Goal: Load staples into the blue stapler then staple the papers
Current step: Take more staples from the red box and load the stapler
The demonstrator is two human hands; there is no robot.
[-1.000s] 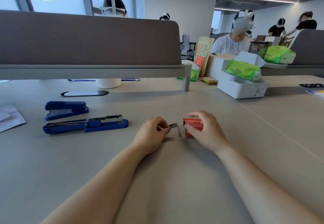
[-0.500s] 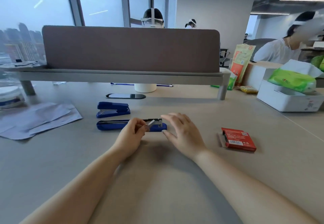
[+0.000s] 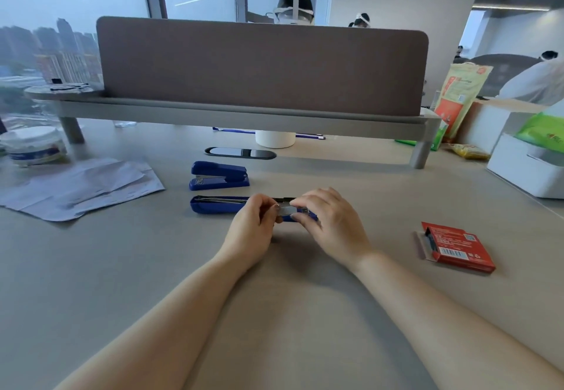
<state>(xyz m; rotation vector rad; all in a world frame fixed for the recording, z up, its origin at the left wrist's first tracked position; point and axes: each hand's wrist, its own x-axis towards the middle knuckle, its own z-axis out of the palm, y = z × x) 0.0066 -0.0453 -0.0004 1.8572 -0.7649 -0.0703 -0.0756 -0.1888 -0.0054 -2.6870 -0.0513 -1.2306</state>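
Crumpled papers [image 3: 79,188] are spread on the grey table [image 3: 91,283], well left of the opened blue stapler [image 3: 216,205]. The left hand [image 3: 251,231] and right hand [image 3: 329,221] are held curled over its right end. A red staple box [image 3: 454,246] is laid well to its right. A staple strip [image 3: 285,210] is pinched by both hands' fingertips just above the stapler.

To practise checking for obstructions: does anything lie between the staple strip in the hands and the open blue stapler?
Nothing visible does. The left hand and right hand hold the staple strip above the open stapler; the closed stapler lies behind it.
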